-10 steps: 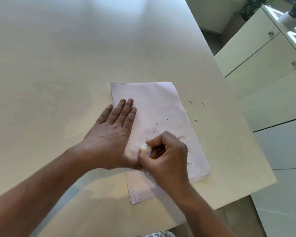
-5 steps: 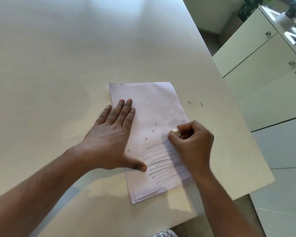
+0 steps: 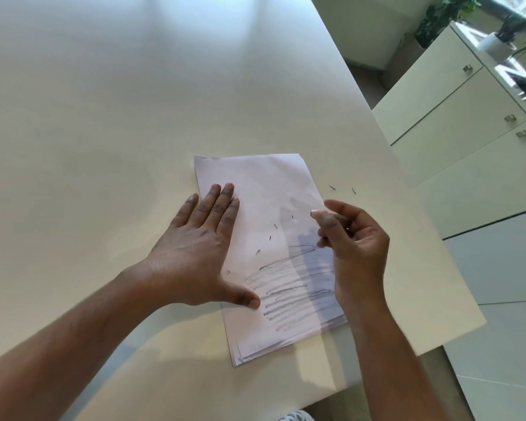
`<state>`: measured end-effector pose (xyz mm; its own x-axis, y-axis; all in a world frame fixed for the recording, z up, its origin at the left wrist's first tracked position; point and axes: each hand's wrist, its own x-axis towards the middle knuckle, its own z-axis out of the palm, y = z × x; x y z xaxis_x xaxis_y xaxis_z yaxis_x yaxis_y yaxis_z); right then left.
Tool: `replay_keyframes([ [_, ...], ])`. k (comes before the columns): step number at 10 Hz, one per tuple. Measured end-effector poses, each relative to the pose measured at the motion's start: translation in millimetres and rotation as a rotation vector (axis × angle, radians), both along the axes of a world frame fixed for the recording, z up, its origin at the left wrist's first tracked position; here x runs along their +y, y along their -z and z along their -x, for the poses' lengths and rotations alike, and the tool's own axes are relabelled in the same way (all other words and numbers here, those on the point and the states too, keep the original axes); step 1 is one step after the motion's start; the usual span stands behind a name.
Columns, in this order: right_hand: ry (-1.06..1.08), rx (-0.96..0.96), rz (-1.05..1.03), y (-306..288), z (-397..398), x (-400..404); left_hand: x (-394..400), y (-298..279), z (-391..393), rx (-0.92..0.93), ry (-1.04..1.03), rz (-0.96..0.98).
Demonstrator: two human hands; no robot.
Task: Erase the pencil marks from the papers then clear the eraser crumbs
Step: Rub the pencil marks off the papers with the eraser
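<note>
Your left hand (image 3: 199,253), fingers flat, is pressing one white paper stack (image 3: 268,189); your right hand (image 3: 351,238) is pinching one small white eraser (image 3: 315,213) above six dark crumbs (image 3: 275,226).

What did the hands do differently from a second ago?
The right hand, still pinching the eraser, moved from the near part of the papers toward their right edge and lifted, so the pencil marks it had covered now show. The left hand stays flat on the papers' left side. The eraser crumbs lie where they were on the table.
</note>
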<state>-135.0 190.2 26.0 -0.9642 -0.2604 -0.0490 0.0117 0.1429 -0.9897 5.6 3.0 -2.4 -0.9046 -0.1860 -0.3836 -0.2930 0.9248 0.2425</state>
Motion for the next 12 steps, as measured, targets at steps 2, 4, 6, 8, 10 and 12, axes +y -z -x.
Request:
replay_keyframes([
  [2, -0.040, -0.380, 0.209, -4.2, 2.7, 14.1, -1.0, 1.1, 0.0, 0.026, -0.002, -0.011],
  [4, -0.093, -0.517, 0.283, 0.5, -0.2, 23.8, -2.0, 1.1, 0.1, 0.033, -0.003, -0.016],
  [6, -0.192, -0.472, 0.269, -0.4, -2.7, 30.0, -1.8, 1.1, -0.5, 0.030, -0.004, -0.015],
  [8, -0.234, -0.294, 0.076, 0.5, -6.5, 24.2, -1.8, 1.1, -0.7, 0.034, -0.002, -0.017],
  [10, -0.243, -0.006, -0.150, 7.1, -9.4, 16.0, -2.0, 0.3, -0.5, 0.032, -0.004, -0.020],
  [12, -0.237, 0.241, -0.392, 10.7, -5.3, 16.2, -2.4, 0.4, -0.2, 0.029, -0.002, -0.017],
])
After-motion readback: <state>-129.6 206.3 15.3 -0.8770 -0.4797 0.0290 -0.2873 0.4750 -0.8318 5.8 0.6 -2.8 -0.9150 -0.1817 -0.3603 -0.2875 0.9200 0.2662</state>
